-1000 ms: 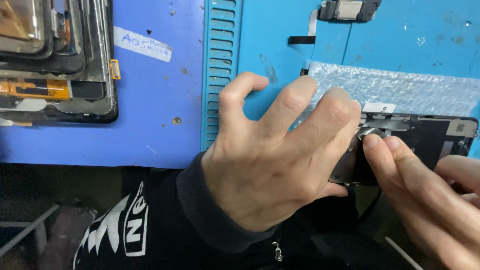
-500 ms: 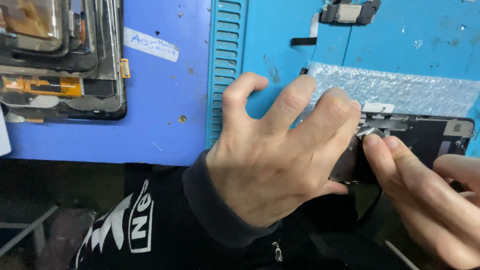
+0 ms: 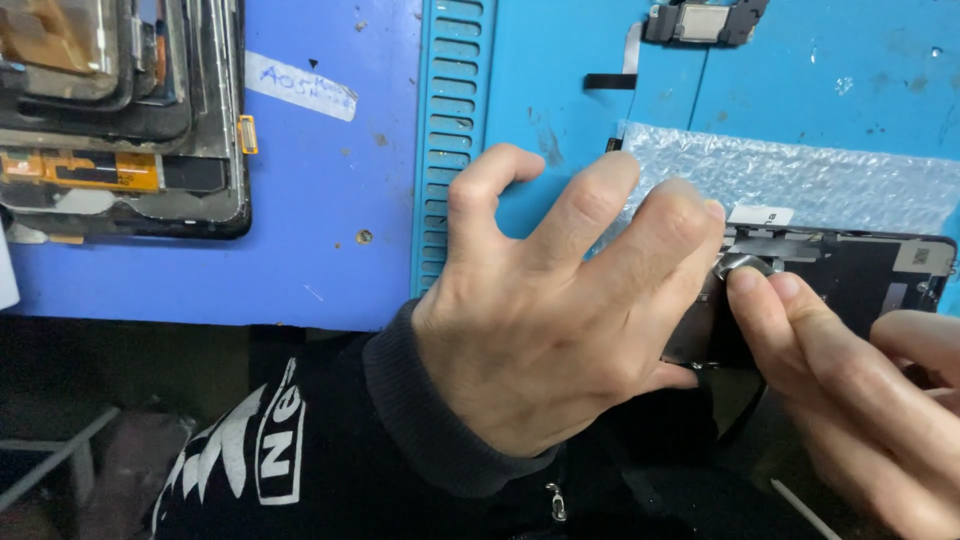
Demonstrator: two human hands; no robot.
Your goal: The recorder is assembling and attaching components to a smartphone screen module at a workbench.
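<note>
My left hand point(image 3: 560, 310) lies spread over the near left end of a dark phone display panel point(image 3: 850, 275), its thumb under the panel's edge and its fingers pinning it to the blue mat. My right hand point(image 3: 850, 390) comes in from the lower right, with a fingertip pressed on a small round silver part point(image 3: 745, 264) at the panel's end. The panel rests partly on a sheet of bubble wrap point(image 3: 800, 180). My black sleeve covers the wrist.
A stack of dark phone screens and frames point(image 3: 110, 110) sits at the upper left, with a white paper label point(image 3: 300, 87) beside it. A ribbed turquoise mat point(image 3: 450, 120) runs down the middle. A small grey module with a flex cable point(image 3: 700, 20) lies at the top.
The view has shifted slightly, so the bench appears a little further right. Both hands stay on the panel in the same grip.
</note>
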